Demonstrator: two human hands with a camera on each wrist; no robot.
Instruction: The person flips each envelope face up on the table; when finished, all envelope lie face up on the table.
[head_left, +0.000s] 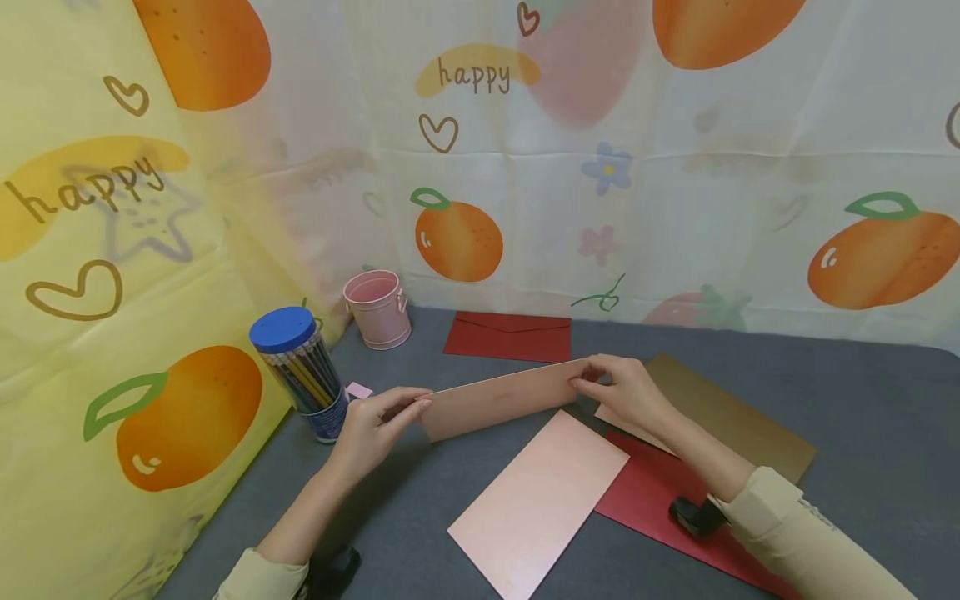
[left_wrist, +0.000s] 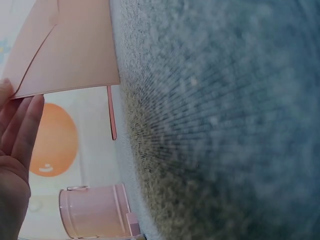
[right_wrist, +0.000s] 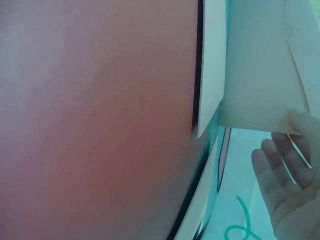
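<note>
A pale pink envelope (head_left: 502, 404) is held on a slant above the dark table, stretched lengthwise between both hands. Thumb and fingers of my left hand (head_left: 371, 429) pinch its left end at the upper corner. The upper right corner is pinched by my right hand (head_left: 626, 392). Flap lines show on the envelope (left_wrist: 75, 55) in the left wrist view, where the left hand (left_wrist: 15, 150) grips its edge. In the right wrist view, the right hand (right_wrist: 295, 175) has its thumb over the envelope (right_wrist: 255, 75). Below lies another pale pink envelope (head_left: 540, 504), flat and turned diagonally.
Under the right forearm, a red envelope (head_left: 667, 496) and a brown envelope (head_left: 738, 417) overlap. Another red envelope (head_left: 510, 337) lies by the fruit-print curtain (head_left: 510, 183). At left stand a pink bucket (head_left: 378, 317) and a blue-lidded jar of pencils (head_left: 300, 375).
</note>
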